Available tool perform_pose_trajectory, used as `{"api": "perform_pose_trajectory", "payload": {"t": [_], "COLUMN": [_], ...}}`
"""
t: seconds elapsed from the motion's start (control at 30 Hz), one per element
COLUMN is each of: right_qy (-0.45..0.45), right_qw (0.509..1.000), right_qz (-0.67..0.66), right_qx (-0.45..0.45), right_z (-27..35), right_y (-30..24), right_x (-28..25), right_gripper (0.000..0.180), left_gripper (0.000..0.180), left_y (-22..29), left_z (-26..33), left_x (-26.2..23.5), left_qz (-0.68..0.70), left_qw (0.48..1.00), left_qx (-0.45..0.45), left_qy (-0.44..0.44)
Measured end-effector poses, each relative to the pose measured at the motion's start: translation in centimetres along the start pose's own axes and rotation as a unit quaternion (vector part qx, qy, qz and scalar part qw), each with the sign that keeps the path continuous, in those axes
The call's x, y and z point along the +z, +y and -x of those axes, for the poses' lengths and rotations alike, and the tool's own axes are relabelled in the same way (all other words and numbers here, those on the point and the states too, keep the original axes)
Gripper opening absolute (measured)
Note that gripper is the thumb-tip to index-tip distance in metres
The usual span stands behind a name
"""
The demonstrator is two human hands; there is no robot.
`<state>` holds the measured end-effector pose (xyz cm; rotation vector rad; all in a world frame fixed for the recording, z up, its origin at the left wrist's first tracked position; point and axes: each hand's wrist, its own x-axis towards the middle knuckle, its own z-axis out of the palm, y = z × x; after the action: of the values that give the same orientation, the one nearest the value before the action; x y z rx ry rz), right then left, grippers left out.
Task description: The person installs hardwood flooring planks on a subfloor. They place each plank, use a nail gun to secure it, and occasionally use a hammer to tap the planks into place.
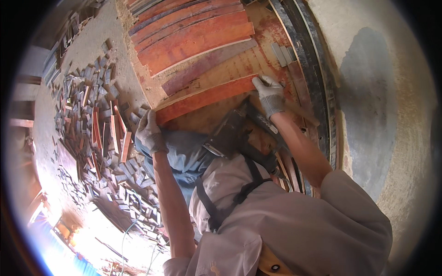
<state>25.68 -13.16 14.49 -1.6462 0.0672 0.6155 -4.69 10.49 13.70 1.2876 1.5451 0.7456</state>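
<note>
A long narrow board with a red-orange face point(205, 100) spans the space in front of me, tilted up slightly to the right. My left hand point(149, 131), in a pale knit glove, grips its left end with bent fingers. At the right end, my right hand point(268, 94) wears a matching glove and pinches the board between thumb and fingers. Just below the board, close to my body, lies a dark power tool point(225, 133); its exact kind is unclear. Beyond the board rests a dull reddish-brown strip point(207, 65) on the stained wooden work surface point(255, 60).
Several red boards point(193, 39) lie side by side at the far end. Long dark beams point(317, 78) line the right side. Small grey strips point(281, 54) lie near them. A heap of wood offcuts point(106, 124) covers the floor at left, with a thin cable point(131, 225) nearby.
</note>
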Motion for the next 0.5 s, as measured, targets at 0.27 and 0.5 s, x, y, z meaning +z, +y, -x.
{"api": "perform_pose_trajectory", "payload": {"t": [0.27,0.5], "right_qy": [0.023,0.004], "right_qw": [0.988,0.990], "right_qz": [0.134,0.143], "right_qx": [-0.071,-0.021], "right_z": [-0.3,0.5], "right_y": [0.3,0.1], "right_x": [-1.8,-3.0], "right_gripper": [0.029,0.027], "left_gripper": [0.038,0.040], "left_y": [1.3,0.9], "left_z": [3.6,3.8], "left_x": [-0.4,0.1], "left_qz": [-0.103,-0.096], "left_qw": [0.994,0.995], "left_qx": [-0.012,-0.032], "left_qy": [-0.018,-0.005]}}
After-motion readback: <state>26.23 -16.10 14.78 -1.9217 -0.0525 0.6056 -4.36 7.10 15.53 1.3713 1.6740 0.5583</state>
